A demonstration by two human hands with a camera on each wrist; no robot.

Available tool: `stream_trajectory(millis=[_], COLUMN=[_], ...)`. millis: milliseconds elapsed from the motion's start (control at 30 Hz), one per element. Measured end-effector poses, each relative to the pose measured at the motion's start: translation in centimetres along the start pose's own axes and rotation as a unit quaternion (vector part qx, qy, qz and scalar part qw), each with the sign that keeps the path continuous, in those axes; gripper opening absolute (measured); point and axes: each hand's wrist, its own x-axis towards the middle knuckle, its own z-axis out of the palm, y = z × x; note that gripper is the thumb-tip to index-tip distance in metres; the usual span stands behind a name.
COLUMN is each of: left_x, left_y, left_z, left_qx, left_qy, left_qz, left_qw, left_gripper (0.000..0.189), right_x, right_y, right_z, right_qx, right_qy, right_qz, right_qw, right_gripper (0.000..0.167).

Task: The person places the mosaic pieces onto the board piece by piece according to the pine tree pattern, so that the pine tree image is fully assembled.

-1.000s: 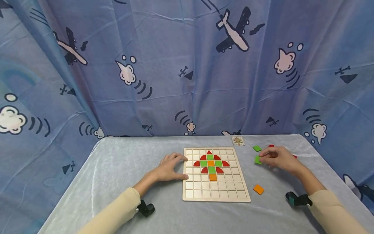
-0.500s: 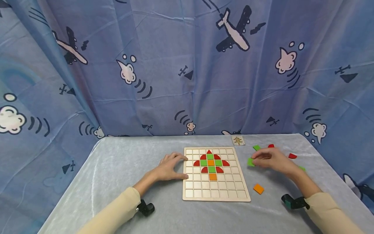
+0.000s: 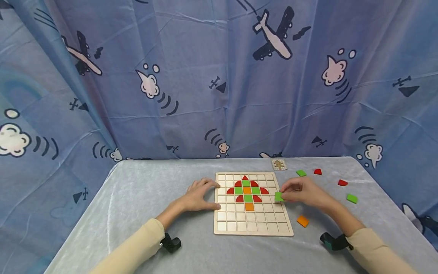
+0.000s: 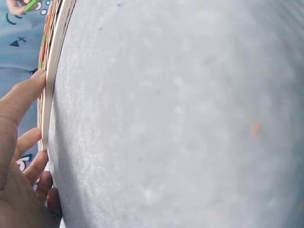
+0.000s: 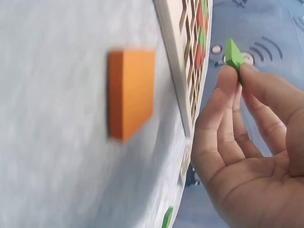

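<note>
A wooden grid board [image 3: 253, 226] lies mid-table, bearing red, green and orange pieces set in a tree-like pattern. At its left edge rests my left hand [image 3: 200, 196], thumb and forefinger spread apart along the rim; the left wrist view shows the fingertips [image 4: 39, 76] against the board's side. My right hand [image 3: 304, 192] pinches a green square tile [image 3: 278, 196] between thumb and fingers, over the board's right edge. Seen from the right wrist, that tile [image 5: 232, 54] is tilted and raised above the board.
An orange square tile [image 3: 302, 221] lies right of the board. Farther right are loose green tiles [image 3: 352, 198] and red pieces [image 3: 342, 182]. A small pattern card [image 3: 278, 164] sits behind the board, before a blue printed curtain [image 3: 188, 95].
My right hand has carried the green tile leftward from among the loose pieces to the board's right edge. The left hand has stayed in place.
</note>
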Motion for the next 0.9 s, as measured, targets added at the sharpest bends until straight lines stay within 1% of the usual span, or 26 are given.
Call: stream_trajectory(millis=[267,367,533,600,733,800,900], left_x=[-0.1,-0.1,-0.1,0.0,0.0,0.0,-0.1], left_y=[0.1,0.1,0.0,0.0,-0.1,0.0,0.1], left_z=[0.0,0.0,0.0,0.1,0.1,0.0,0.0], left_qx=[0.000,0.003,0.003,0.001,0.001,0.001,-0.001], left_qy=[0.001,0.000,0.000,0.002,0.002,0.000,-0.002], left_qz=[-0.001,-0.002,-0.001,0.001,0.000,0.000,-0.001], left_qw=[1.0000,1.0000,1.0000,1.0000,1.0000,1.0000,1.0000], left_gripper=[0.069,0.069,0.068,0.068,0.068,0.069,0.068], right_x=[0.8,1.2,1.8,2.1,2.8,3.1,3.5], right_y=[-1.1,-1.5,-2.2,-2.5,-3.0,-3.1,-3.5], right_z=[2.1,2.8,4.0,4.5,5.4,5.9,6.5], right_qx=[0.021,0.020,-0.010,-0.018,0.004,0.018,0.020], right_qy=[-0.020,-0.024,-0.022,-0.019,-0.034,-0.046,-0.058], right_qz=[-0.018,-0.030,-0.052,-0.053,-0.049,-0.056,-0.075], right_qw=[0.9994,0.9991,0.9984,0.9982,0.9982,0.9972,0.9953], right_gripper=[0.023,0.022,0.017,0.016,0.015,0.015,0.013])
